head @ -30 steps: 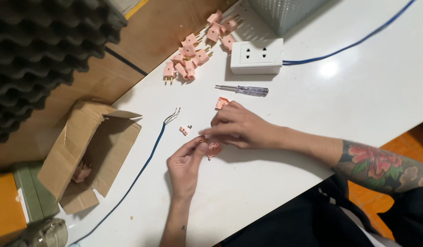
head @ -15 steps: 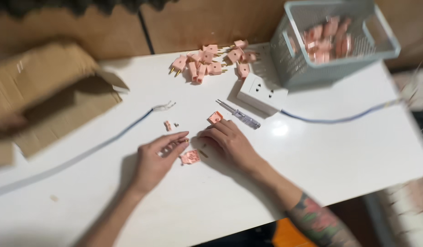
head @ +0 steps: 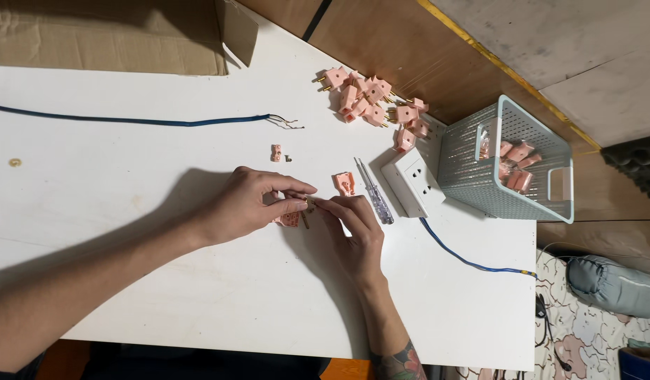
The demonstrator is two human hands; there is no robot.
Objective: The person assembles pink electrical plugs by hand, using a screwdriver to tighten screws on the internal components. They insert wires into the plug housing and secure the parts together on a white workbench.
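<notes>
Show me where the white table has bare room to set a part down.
Free: the wide strip of table between the blue wire and the left hand, and the near edge below the right hand. Crowded: around the pink plugs, screwdriver, white socket and basket.

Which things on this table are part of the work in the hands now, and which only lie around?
In the work:
left hand
right hand
pink plug half
brass pin
pink cover
screwdriver

Lying about:
plug pile
basket
socket
blue wire
cardboard box
</notes>
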